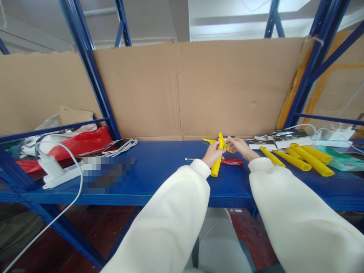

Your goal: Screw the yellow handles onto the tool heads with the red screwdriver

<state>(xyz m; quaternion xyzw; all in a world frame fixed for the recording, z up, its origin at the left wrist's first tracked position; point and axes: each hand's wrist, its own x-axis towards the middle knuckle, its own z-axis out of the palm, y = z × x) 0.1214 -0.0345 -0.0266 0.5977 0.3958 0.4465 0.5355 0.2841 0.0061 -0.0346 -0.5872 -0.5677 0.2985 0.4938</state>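
Over the blue table, my left hand (pixel 212 153) is wrapped round a yellow plastic part (pixel 216 167) with a long tube pointing down and a narrow tip pointing up. My right hand (pixel 238 147) is at the upper right side of this part, its fingers bent close against a small yellow piece (pixel 228 148); whether that piece is joined to the part is too small to tell. Another yellow piece (pixel 209 141) shows behind my left hand. A screwdriver with a red handle (pixel 233 162) lies on the table under my hands, its shaft pointing left.
Several yellow tubes (pixel 313 161) lie on the right of the blue table (pixel 159 170), near black and white boxes (pixel 292 138) and cables. On the left are a phone (pixel 117 145), a white power strip (pixel 64 176) and a red bag (pixel 82 143). Cardboard (pixel 227 87) stands behind.
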